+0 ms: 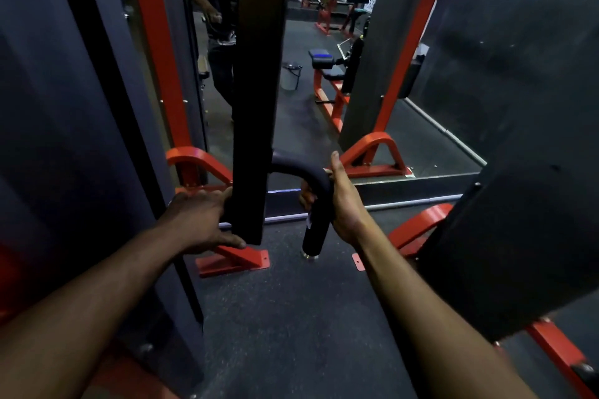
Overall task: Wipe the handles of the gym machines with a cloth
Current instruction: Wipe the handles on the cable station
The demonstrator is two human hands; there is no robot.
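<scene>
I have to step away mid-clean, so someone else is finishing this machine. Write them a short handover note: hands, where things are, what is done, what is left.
Left hand: fingers curled round the edge of the tall black upright pad, steadying it.
Right hand: gripping the curved black padded handle, just below its bend.
Cloth: only a small pale scrap shows under the right hand's fingers; I cannot tell whether that is it.
Done: cannot be judged from this view.
Left: wipe this handle down to its metal end cap, then the other handles.
</scene>
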